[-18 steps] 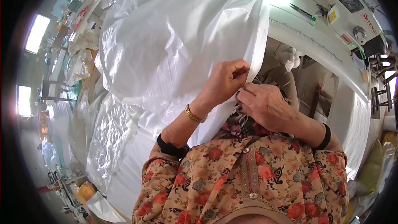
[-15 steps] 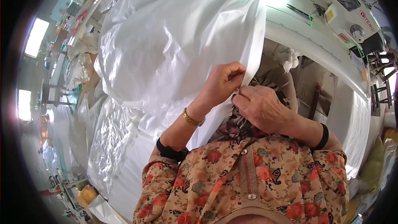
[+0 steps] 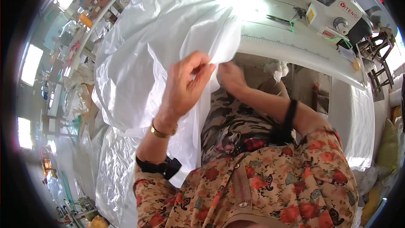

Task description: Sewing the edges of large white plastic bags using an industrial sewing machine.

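A large white plastic sheet (image 3: 130,55) spreads from the sewing machine (image 3: 322,10) down over the left side of my lap. My left hand (image 3: 183,86) is closed, thumb and forefinger pinching the sheet's right edge and holding it raised. Just right of it my right hand (image 3: 232,78) is at the same edge, smeared by motion. Whether its fingers grip the sheet cannot be made out. The far end of the sheet lies under the bright lamp light by the machine's needle area, where glare hides detail.
Tweezers or small snips (image 3: 276,19) lie on the machine bed beside a green thread. A ruler strip (image 3: 282,42) runs along the table's front edge. Crumpled clear plastic (image 3: 116,164) piles up at my left. A dark stool (image 3: 377,59) stands at the far right.
Both hands have moved left and a little farther away, along the sheet's edge. My left hand now lifts the edge, and the right has drawn slightly apart from it. The view has shifted too.
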